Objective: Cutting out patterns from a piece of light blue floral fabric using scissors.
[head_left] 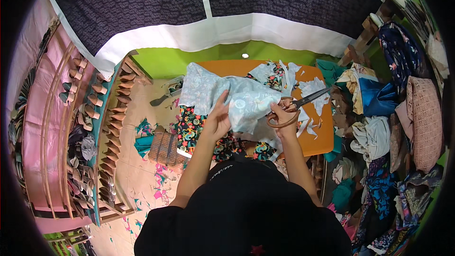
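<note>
A piece of pale fabric [204, 87], whitish with a faint print showing through, is lifted in front of me over the orange table. My left hand [218, 122] grips its near edge, index finger stretched up along it; the other fingers are partly hidden. My right hand [284, 115] is closed on large scissors [308, 99] with brown handles, at the fabric's right end. Their dark blades point away to the far right, clear of the fabric, and look closed. Beneath lies black fabric with a colourful floral print [189, 128], touching the table's left side.
White and printed scraps [313, 92] litter the orange table [310, 144]. Wooden racks of shoe lasts [113, 137] stand at left. Heaped fabrics [372, 137] crowd the right. Coloured offcuts [161, 180] lie on the tiled floor. A dark patterned curtain [279, 0] hangs at the far side.
</note>
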`<action>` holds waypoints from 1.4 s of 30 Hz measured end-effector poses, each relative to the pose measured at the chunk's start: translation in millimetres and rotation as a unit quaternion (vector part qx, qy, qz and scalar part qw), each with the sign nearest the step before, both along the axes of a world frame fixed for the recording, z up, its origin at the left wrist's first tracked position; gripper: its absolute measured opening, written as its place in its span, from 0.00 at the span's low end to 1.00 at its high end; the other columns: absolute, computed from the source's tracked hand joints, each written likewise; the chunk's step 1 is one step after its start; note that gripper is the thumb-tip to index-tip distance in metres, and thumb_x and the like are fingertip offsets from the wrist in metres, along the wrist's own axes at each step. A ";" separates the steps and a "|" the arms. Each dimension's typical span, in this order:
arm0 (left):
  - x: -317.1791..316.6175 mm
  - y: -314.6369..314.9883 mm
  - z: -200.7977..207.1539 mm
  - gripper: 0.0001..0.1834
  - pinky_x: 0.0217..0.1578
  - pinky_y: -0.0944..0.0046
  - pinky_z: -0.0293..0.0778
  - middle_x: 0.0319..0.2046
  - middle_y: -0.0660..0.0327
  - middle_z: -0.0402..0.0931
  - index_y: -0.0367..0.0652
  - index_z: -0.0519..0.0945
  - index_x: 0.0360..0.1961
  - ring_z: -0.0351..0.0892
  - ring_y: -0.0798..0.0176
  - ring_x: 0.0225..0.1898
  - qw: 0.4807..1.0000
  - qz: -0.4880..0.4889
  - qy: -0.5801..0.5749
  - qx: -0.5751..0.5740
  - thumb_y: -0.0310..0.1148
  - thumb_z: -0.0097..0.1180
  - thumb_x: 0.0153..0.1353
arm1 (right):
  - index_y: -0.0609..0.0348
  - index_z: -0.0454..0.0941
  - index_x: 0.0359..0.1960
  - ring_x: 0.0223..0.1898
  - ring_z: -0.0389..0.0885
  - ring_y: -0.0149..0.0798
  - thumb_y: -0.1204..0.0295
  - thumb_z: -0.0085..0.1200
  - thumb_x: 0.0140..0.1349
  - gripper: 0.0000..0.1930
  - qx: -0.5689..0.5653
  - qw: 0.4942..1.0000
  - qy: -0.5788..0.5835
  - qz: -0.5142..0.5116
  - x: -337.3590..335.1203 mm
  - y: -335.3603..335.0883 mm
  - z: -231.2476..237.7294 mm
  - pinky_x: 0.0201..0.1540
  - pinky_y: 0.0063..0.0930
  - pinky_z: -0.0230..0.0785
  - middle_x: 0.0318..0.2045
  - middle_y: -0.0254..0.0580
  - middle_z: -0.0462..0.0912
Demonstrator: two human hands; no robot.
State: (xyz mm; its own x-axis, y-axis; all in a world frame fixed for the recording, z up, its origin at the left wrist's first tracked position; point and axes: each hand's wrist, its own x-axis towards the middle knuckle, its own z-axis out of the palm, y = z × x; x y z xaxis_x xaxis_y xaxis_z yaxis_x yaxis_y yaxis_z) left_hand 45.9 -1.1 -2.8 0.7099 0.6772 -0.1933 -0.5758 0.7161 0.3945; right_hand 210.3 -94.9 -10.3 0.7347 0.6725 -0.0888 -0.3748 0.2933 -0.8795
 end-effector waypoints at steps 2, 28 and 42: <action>-2.7 4.3 -42.5 0.30 0.39 0.66 0.68 0.46 0.53 0.68 0.44 0.53 0.57 0.72 0.61 0.33 0.991 0.017 0.129 -0.022 0.34 0.47 0.53 | 0.52 0.59 0.23 0.17 0.67 0.25 0.86 0.55 0.44 0.17 0.018 0.998 0.049 -0.039 -6.8 3.6 -3.4 0.15 0.16 0.62 0.19 0.32 0.67; 16.8 -24.0 -27.6 0.09 0.22 0.71 0.69 0.26 0.60 0.72 0.38 0.68 0.34 0.72 0.69 0.24 0.980 -0.054 0.179 0.073 0.33 0.48 0.58 | 0.50 0.59 0.21 0.17 0.71 0.33 0.87 0.53 0.46 0.16 0.028 0.971 0.208 -0.118 -4.7 -5.0 -22.7 0.17 0.24 0.67 0.19 0.34 0.69; 21.4 -10.4 -19.2 0.09 0.30 0.73 0.68 0.29 0.62 0.73 0.40 0.67 0.33 0.71 0.73 0.29 0.974 0.066 0.209 0.053 0.28 0.53 0.53 | 0.59 0.63 0.32 0.14 0.59 0.25 0.45 0.37 0.57 0.25 -0.046 0.956 0.179 0.226 -1.6 -89.8 -55.4 0.11 0.16 0.50 0.19 0.31 0.62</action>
